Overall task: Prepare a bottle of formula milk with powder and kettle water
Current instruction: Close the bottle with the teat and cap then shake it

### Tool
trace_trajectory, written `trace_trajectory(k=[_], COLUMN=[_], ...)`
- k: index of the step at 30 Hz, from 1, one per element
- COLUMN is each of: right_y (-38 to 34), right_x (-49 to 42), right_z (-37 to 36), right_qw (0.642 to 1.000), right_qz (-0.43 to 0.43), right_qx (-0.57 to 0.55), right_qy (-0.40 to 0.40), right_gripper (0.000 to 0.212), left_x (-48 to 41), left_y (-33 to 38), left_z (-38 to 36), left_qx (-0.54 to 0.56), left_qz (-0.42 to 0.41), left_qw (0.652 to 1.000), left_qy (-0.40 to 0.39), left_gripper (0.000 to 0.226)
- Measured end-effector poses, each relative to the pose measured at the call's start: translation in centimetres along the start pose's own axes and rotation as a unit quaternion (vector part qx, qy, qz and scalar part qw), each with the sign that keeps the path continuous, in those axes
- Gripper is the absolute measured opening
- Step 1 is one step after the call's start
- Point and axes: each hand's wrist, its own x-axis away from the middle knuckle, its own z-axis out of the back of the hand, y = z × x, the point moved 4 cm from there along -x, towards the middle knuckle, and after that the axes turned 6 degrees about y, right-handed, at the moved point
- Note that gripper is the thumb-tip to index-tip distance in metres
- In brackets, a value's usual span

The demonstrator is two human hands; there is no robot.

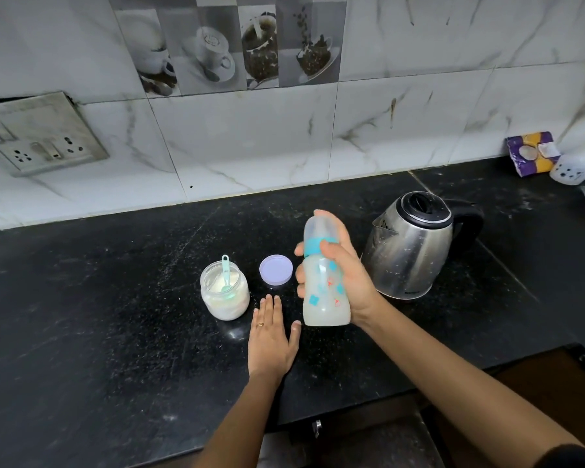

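My right hand (347,282) grips a capped baby bottle (323,292) with a teal collar, holding it upright just above the black counter (115,315); cloudy white liquid fills it. My left hand (272,339) rests flat on the counter, fingers together, holding nothing, just left of the bottle. An open jar of white powder (225,292) with a teal scoop (225,271) standing in it sits left of that hand. The jar's lilac lid (276,269) lies between jar and bottle. A steel kettle (409,251) with a black handle stands right of the bottle, lid closed.
A tiled wall runs behind the counter, with a switch and socket plate (41,133) at the left. A purple packet (532,153) and a white plastic bag (578,160) sit at the far right. The counter's front edge lies near my forearms.
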Motion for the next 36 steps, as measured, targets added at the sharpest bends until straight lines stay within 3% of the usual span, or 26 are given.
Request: trace_trajectory(k=[4,6,9,10,11,14,16,20,25,29,33,36], right_y=[-1.4,-1.4,-0.2,-0.3,-0.6,-1.4,-1.2,-1.0,-1.4,-1.5,-2.2,-2.3], right_x=[-1.9,-2.0,-0.7,-0.3,-0.6,-2.0,-2.3,-1.7,-3.0,-3.0,-3.1,-3.1], right_z=[1.1,1.5,0.7,0.5,0.4,0.8,1.0,0.4,0.8,1.0,1.4,1.0], right_qw=[0.982,0.981,0.995,0.997,0.998,0.990,0.990,0.999,0.989,0.987,0.984,0.991], right_qz=[-0.003,-0.027,-0.083,-0.072,-0.056,-0.055,-0.063,-0.042,-0.041,-0.078,-0.051,-0.052], right_qx=[-0.158,-0.154,-0.045,-0.014,-0.016,-0.115,-0.111,-0.020,-0.110,-0.111,-0.156,-0.116], right_qy=[0.100,0.117,0.011,-0.022,-0.028,0.058,0.061,-0.016,0.086,0.087,0.066,0.036], right_gripper=[0.051,0.040,0.067,0.065,0.056,0.027,0.030,0.051,0.047,0.033,0.028,0.050], left_x=[-0.1,0.0,0.1,0.1,0.1,0.0,0.0,-0.1,-0.1,-0.1,-0.1,0.0], left_y=[0.0,0.1,0.1,0.1,0.0,0.0,0.0,-0.1,-0.2,-0.1,-0.1,-0.1], left_z=[0.1,0.2,0.3,0.2,0.2,0.0,0.0,-0.2,-0.2,-0.2,-0.2,-0.2], left_qx=[0.009,0.010,0.005,0.005,0.005,0.005,0.003,0.004,-0.002,-0.003,0.005,0.009], left_qz=[0.003,0.003,0.004,0.002,0.001,0.001,0.001,0.004,0.007,0.006,0.008,0.010], left_qw=[1.000,1.000,1.000,1.000,1.000,1.000,1.000,1.000,1.000,1.000,1.000,1.000], left_qy=[0.002,0.000,0.000,-0.001,0.000,0.000,0.000,0.002,-0.003,-0.005,-0.004,-0.004], left_gripper=[0.069,0.068,0.068,0.068,0.068,0.070,0.076,0.083,0.071,0.083,0.085,0.085])
